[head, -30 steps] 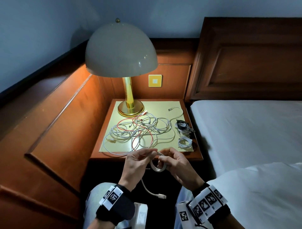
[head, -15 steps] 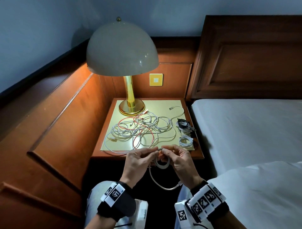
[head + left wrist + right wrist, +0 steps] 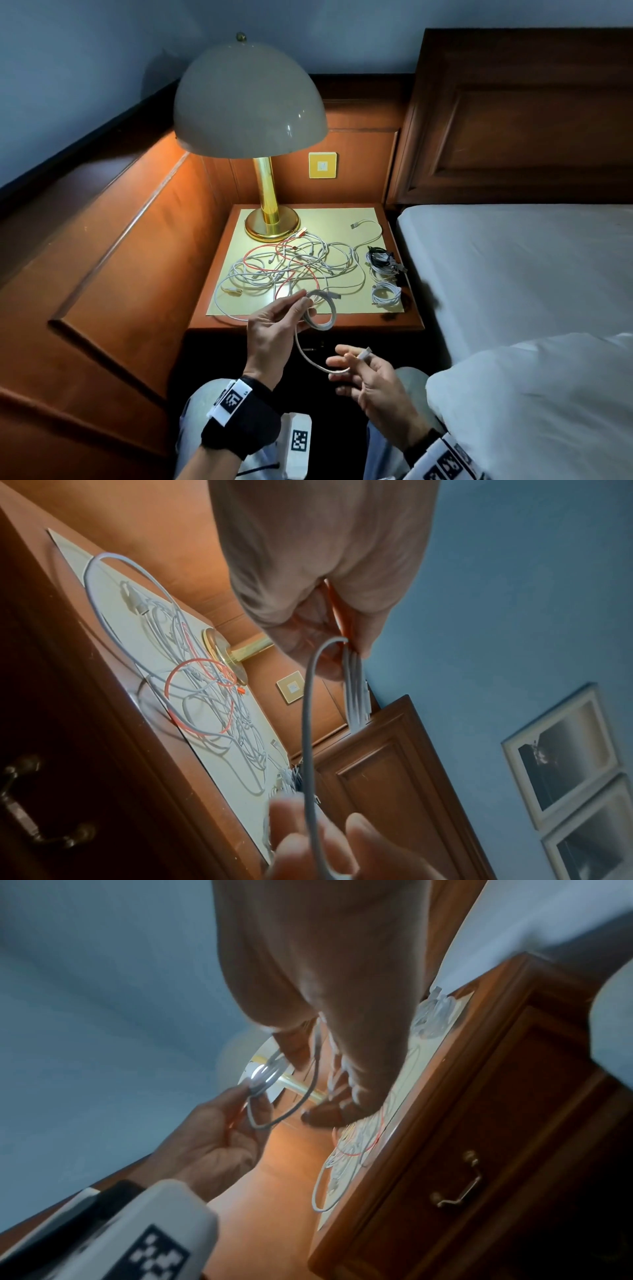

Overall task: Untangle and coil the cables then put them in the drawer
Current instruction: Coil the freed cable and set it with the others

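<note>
My left hand pinches a small coil of white cable just above the nightstand's front edge; the left wrist view shows the coil's strands side by side under my fingertips. The cable's loose tail loops down to my right hand, which pinches the end by its plug lower and nearer to me. A tangle of white and red cables lies on the nightstand top. The drawer is closed; its metal handle shows below the top.
Two coiled white cables and a black-and-white bundle lie along the nightstand's right edge. A brass lamp stands at the back left. The bed is on the right, wooden panelling on the left.
My right hand has left the coil and dropped toward me with the cable's plug end. My left hand alone now holds the coil, a little higher and further forward.
</note>
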`<action>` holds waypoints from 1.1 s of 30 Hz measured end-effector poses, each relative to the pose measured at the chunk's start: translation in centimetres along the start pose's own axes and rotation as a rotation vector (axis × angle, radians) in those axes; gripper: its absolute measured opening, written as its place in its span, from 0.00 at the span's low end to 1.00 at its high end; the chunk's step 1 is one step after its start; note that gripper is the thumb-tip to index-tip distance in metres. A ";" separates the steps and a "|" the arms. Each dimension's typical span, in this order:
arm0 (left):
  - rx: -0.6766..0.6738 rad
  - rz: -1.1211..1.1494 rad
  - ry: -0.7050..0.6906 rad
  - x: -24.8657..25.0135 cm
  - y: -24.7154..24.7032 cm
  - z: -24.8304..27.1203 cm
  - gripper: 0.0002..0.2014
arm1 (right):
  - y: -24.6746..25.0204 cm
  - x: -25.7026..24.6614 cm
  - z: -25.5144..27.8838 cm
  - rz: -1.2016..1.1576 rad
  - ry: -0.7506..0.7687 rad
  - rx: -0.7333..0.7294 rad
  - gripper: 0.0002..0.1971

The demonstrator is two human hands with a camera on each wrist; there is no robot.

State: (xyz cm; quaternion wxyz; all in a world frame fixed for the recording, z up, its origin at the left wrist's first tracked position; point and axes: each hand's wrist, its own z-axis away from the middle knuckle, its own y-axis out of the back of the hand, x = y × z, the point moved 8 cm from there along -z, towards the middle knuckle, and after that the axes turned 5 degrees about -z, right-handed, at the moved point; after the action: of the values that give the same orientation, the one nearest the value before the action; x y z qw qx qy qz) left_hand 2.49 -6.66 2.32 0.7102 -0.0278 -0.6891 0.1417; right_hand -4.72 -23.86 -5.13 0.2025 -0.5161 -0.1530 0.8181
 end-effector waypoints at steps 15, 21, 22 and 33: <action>-0.055 0.158 0.097 -0.5 -0.4 1.7 0.15 | -4.1 -5.5 -0.9 0.380 0.161 -0.259 0.07; -0.047 0.147 0.100 -0.6 -0.1 1.8 0.12 | -5.0 -6.0 -0.2 0.145 0.158 -0.317 0.10; -0.049 0.143 0.100 -0.6 -0.2 1.8 0.11 | -5.0 -6.2 -0.1 0.163 0.204 -0.285 0.13; -0.032 0.115 0.088 -0.8 -0.1 2.0 0.18 | -4.7 -8.3 1.5 0.555 0.731 0.013 0.11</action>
State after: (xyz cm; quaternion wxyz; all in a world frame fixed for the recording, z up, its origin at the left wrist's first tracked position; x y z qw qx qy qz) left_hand 0.54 -7.24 1.61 0.7301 -0.0848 -0.6565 0.1697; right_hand -2.09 -23.89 4.19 0.0198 -0.7911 0.0778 0.6064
